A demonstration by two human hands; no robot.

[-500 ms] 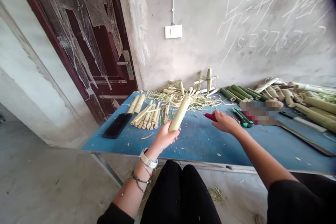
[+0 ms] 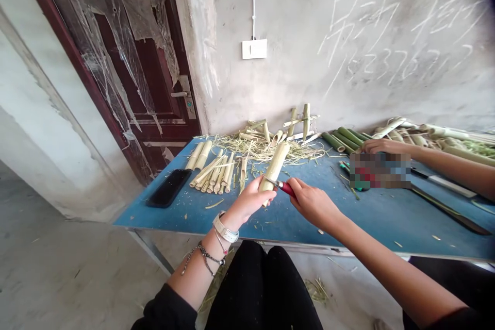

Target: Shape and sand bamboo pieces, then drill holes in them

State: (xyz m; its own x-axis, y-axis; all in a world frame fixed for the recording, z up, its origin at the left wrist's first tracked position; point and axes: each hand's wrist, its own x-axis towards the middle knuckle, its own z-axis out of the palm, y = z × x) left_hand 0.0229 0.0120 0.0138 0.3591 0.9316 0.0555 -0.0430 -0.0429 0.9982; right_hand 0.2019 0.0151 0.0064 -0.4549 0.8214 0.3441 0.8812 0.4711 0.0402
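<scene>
My left hand (image 2: 252, 198) is wrapped round the lower part of a pale, peeled bamboo piece (image 2: 277, 161), which slants up and to the right above the table. In my right hand (image 2: 312, 204) is a small knife with a red handle (image 2: 286, 188). Its blade lies against the bamboo, just above my left fingers. Behind the bamboo is a heap of thin shavings (image 2: 301, 153). To the left lies a row of narrow bamboo pieces (image 2: 216, 175).
On the blue table (image 2: 232, 216) are a black phone (image 2: 169, 188) at left, green bamboo tubes (image 2: 350, 138) and a long blade (image 2: 450, 209) at right. Another person's hand (image 2: 381, 146) reaches in from the right, over a blurred patch. A door stands at left.
My right hand has moved left, bringing the knife against the bamboo. Another person's hand and forearm have come into view at the right. The view has shifted slightly.
</scene>
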